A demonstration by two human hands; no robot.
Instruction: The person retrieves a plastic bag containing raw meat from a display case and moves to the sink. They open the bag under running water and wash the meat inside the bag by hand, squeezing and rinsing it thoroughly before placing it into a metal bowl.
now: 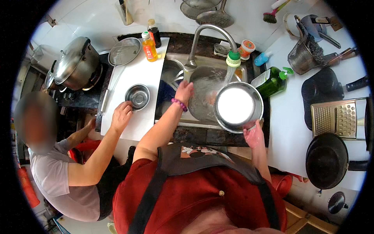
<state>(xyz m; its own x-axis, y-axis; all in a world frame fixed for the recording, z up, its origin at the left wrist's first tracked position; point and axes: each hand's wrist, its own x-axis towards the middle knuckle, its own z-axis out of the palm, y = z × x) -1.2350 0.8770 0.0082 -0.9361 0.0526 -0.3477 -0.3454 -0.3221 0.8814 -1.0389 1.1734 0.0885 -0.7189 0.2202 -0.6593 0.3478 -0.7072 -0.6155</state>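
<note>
My right hand grips the near rim of a large stainless steel basin, whose inside is a bright white glare. The basin is tilted over the right part of the sink. Above it a curved faucet with a green spray head pours water into the sink. My left hand hangs over the divider between the two sink bowls, and I cannot tell whether anything is in its fingers. Something pinkish shows blurred in the water beside the basin. Dark blue cloth-like material lies in the left bowl.
At left, a co-worker's hand touches a small steel bowl on the white counter. A large lidded pot stands on the stove. Right of the sink are a green pump bottle, a grater and a frying pan.
</note>
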